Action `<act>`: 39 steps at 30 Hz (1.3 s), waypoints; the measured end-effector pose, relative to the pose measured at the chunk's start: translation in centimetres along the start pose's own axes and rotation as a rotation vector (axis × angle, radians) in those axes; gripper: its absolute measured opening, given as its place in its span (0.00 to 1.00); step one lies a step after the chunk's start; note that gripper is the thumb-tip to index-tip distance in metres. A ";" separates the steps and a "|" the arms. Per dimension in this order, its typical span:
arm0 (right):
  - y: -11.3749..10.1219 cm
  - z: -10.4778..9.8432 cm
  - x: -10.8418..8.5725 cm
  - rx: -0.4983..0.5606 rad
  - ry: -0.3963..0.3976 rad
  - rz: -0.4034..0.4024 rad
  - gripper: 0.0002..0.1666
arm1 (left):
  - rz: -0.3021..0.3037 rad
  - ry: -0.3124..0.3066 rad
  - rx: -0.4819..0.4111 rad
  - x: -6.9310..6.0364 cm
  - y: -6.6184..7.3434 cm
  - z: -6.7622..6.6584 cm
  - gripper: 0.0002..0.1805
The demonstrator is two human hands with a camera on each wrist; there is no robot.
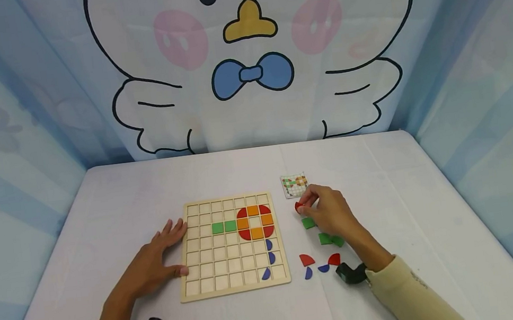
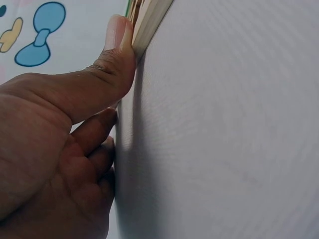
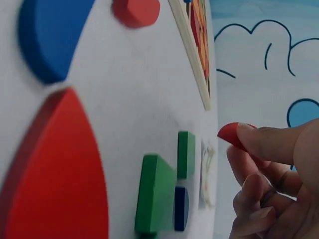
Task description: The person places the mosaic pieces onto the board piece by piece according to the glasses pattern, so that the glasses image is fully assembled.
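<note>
- My right hand hides part of the red piece I pinch.
- The card is too small for me to read.
- My left wrist view's top edge cuts off the board.
- My right wrist view's bottom edge crops another red piece.
- My sleeves run off the head view's bottom edge.

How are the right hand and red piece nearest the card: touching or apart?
Touching: the right wrist view shows the right hand pinching the red piece.

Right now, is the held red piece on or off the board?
Off: the right hand pinches the red piece outside the board, near the card.
</note>
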State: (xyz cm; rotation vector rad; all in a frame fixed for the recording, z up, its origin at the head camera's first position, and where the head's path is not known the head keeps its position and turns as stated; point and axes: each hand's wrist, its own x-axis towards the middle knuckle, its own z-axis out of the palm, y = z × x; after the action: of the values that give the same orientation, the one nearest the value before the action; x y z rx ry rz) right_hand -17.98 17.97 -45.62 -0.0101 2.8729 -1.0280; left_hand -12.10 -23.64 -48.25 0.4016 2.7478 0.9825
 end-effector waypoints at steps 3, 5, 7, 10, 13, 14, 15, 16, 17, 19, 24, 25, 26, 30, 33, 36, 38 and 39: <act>-0.5 0.5 0.0 0.013 -0.003 -0.036 0.10 | -0.009 -0.003 -0.001 0.0 0.0 0.0 0.61; -0.8 0.8 0.0 0.014 -0.007 -0.061 0.11 | -0.010 -0.004 -0.003 0.0 0.0 0.0 0.61; -1.2 1.1 0.0 0.020 -0.011 -0.078 0.12 | -0.014 -0.005 -0.004 0.0 0.0 0.0 0.61; -1.8 1.6 0.0 0.027 -0.017 -0.101 0.11 | -0.011 -0.001 -0.009 0.0 0.1 0.0 0.61; -2.4 2.0 0.0 0.043 -0.013 -0.118 0.11 | -0.017 -0.003 -0.012 0.0 0.1 0.0 0.61; -2.6 2.1 0.1 0.045 -0.011 -0.126 0.12 | -0.018 -0.004 -0.012 0.0 0.1 0.0 0.61; -2.8 2.2 0.0 0.047 -0.010 -0.132 0.12 | -0.019 -0.004 -0.012 0.0 0.1 0.0 0.61; -3.0 2.3 0.0 0.050 -0.009 -0.134 0.12 | -0.018 -0.005 -0.011 0.0 0.1 0.0 0.61; -3.2 2.5 0.0 0.052 -0.009 -0.134 0.11 | -0.018 -0.003 -0.011 0.0 0.1 0.0 0.61; -3.6 2.7 0.0 0.057 -0.015 -0.136 0.10 | -0.013 0.002 -0.009 0.0 0.1 0.0 0.61; -4.6 3.5 0.0 0.067 -0.055 -0.138 0.07 | -0.020 0.001 -0.003 0.0 0.1 0.1 0.60; -4.7 3.6 -0.1 0.067 -0.064 -0.141 0.06 | -0.023 0.000 -0.003 0.0 0.1 0.1 0.60; -4.9 3.8 -0.1 0.066 -0.071 -0.147 0.05 | -0.025 -0.001 -0.004 0.0 0.2 0.1 0.60; -5.7 4.4 -0.2 0.074 -0.080 -0.167 0.05 | -0.028 -0.001 -0.007 0.0 0.3 0.1 0.60; -6.3 4.8 -0.3 0.071 -0.073 -0.175 0.05 | -0.027 0.000 -0.007 0.0 0.2 0.0 0.60; -6.8 5.1 -0.4 0.067 -0.074 -0.182 0.05 | -0.023 -0.001 -0.008 0.0 0.1 0.1 0.60; -7.1 5.3 -0.5 0.073 -0.083 -0.192 0.06 | -0.021 0.001 -0.008 0.0 0.1 0.1 0.60; -7.3 5.4 -0.5 0.074 -0.088 -0.200 0.07 | -0.020 0.000 -0.006 0.0 0.1 0.0 0.60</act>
State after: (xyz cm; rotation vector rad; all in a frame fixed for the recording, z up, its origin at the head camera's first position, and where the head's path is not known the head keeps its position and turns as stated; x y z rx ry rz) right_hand -17.19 8.94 -45.15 -0.3359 2.7955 -1.1358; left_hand -12.07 -23.57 -48.24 0.3729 2.7430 0.9863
